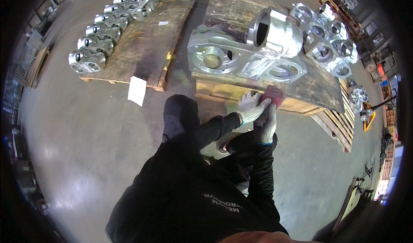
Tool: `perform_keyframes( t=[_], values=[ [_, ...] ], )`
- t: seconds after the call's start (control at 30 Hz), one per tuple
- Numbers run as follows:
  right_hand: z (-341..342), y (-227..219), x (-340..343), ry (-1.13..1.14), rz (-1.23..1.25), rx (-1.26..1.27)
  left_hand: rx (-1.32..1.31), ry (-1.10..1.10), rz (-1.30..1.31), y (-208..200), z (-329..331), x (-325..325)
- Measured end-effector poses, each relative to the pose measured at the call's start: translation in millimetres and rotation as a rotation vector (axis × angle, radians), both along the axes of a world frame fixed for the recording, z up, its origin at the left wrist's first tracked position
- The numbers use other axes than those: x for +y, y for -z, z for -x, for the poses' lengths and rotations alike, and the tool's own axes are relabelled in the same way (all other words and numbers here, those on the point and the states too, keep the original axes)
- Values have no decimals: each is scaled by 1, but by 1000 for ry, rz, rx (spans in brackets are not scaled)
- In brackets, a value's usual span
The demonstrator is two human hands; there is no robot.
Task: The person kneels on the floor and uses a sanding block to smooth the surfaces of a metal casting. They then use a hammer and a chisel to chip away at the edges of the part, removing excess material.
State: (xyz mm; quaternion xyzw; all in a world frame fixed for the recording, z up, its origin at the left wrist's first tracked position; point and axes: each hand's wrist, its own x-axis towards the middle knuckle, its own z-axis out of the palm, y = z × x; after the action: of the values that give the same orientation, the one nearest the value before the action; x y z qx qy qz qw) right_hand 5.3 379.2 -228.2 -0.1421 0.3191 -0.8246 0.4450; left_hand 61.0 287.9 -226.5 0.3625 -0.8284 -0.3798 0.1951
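My left hand (250, 107) and my right hand (268, 125), both in whitish knit gloves, meet in front of the pallet's near edge. Between their fingers is a dark red, flat, pad-like piece (272, 95); whether it is cloth or an abrasive pad I cannot tell. My right fingers grip it from below, while my left fingertips press at its left side. Just beyond rests a large silvery metal casting (275, 43) with a wide round bore and ring-shaped openings. My hands are apart from it.
The casting sits on a wooden platform (320, 90), with more castings (329, 39) behind to the right. On the left, a second wooden pallet (148, 41) carries a row of similar castings (97, 43). A white sheet (137, 91) hangs at its near edge. A yellow pallet jack (368, 116) stands far right.
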Motion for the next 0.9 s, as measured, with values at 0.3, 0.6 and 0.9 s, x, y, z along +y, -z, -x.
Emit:
perform_keyframes(
  t=[0.3, 0.6, 0.9],
  values=[
    [81, -49, -15, 607, -789, 1960, 365, 439, 1055, -164, 6, -38],
    [152, -58, -81, 341, -1294, 2619, -307, 515, 1253, -270, 53, -102],
    [123, -52, -79, 264, -1194, 2316, 5, 719, 1431, -250, 59, -134]
  ],
)
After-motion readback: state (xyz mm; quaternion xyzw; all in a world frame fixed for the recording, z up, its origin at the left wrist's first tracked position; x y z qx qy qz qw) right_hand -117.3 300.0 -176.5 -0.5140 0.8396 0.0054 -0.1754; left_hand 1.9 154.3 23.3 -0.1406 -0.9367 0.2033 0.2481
